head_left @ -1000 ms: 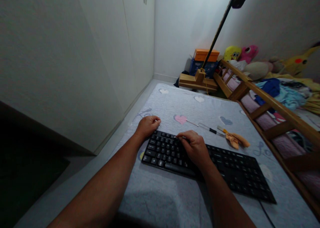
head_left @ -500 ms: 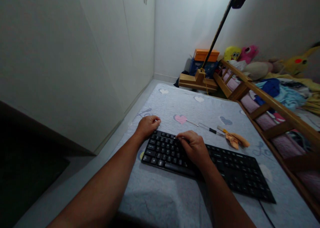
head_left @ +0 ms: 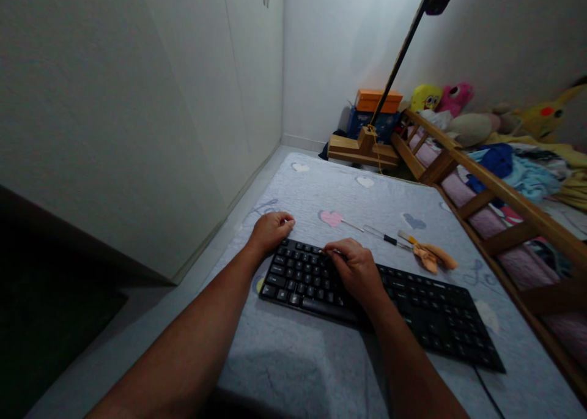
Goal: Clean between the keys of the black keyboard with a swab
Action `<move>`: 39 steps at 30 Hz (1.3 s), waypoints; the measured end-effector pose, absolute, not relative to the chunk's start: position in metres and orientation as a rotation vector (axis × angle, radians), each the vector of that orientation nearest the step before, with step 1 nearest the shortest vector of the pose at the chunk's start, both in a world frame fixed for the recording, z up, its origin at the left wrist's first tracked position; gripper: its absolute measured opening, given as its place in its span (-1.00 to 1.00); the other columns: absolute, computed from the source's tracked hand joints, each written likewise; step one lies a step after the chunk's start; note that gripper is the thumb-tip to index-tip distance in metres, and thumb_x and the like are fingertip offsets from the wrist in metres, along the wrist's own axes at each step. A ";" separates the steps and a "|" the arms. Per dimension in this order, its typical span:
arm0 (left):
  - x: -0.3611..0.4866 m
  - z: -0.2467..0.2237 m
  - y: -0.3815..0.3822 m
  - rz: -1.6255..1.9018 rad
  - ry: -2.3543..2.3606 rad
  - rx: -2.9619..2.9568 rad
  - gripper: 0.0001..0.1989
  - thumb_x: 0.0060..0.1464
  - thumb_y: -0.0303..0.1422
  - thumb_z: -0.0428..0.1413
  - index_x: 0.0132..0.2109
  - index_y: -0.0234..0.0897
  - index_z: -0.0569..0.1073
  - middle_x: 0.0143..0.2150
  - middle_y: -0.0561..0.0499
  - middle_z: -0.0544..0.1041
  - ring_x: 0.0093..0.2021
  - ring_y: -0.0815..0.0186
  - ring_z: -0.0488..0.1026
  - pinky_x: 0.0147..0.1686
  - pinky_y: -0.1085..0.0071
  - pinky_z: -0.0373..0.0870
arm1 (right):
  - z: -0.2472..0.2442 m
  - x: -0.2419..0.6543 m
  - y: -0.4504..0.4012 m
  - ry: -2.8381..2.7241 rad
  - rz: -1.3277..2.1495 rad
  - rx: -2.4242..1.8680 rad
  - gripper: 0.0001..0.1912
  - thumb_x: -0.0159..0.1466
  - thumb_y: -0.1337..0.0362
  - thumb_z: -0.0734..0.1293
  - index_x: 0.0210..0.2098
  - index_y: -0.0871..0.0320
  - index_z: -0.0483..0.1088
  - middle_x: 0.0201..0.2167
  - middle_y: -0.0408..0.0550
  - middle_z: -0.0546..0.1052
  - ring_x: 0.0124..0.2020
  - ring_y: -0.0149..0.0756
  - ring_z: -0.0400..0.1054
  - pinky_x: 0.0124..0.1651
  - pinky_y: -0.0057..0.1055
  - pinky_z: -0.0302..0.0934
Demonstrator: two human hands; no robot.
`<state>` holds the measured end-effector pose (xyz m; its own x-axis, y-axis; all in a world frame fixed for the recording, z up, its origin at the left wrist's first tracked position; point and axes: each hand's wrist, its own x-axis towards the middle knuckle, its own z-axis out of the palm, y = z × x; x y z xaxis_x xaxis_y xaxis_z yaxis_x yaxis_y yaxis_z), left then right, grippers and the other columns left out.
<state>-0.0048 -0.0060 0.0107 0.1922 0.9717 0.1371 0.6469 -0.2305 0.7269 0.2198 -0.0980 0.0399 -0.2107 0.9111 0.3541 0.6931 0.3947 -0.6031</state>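
A black keyboard lies at a slant on the pale blue, heart-patterned cover. My left hand rests at its upper left corner with the fingers curled closed, and nothing shows between them. Over the letter keys, my right hand is closed in a pinch near the upper row. A tiny light tip shows at its fingertips, too small to name. The keys beneath my right hand and forearm are hidden.
Beyond the keyboard lie a thin metal rod, a black-handled tool with wire prongs and an orange cloth. A wooden bed rail runs along the right, a pale cabinet on the left. The keyboard's cable trails toward me.
My right hand has shifted very slightly at the pinched fingertips. Otherwise the keyboard, my left hand and the tools stay in place.
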 end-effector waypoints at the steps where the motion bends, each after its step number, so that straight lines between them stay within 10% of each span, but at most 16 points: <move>1: -0.005 0.011 -0.006 0.815 1.508 1.951 -0.67 0.09 -0.22 0.03 -0.23 -0.32 0.61 -0.49 0.00 0.52 -0.42 0.27 0.41 -0.41 0.42 0.24 | 0.040 0.220 -0.098 -1.980 0.412 -1.371 -0.80 0.27 0.39 0.28 -0.28 0.08 0.55 -0.31 -0.05 0.63 -0.21 -0.22 0.47 -0.07 -0.25 0.29; 39: -0.005 0.012 -0.006 0.825 1.490 1.944 -0.67 0.08 -0.20 0.04 -0.24 -0.32 0.60 -0.51 0.00 0.51 -0.44 0.28 0.40 -0.44 0.42 0.21 | 0.038 0.228 -0.096 -1.921 0.381 -1.435 -0.82 0.28 0.32 0.28 -0.30 0.07 0.55 -0.30 -0.04 0.63 -0.21 -0.18 0.48 -0.06 -0.24 0.31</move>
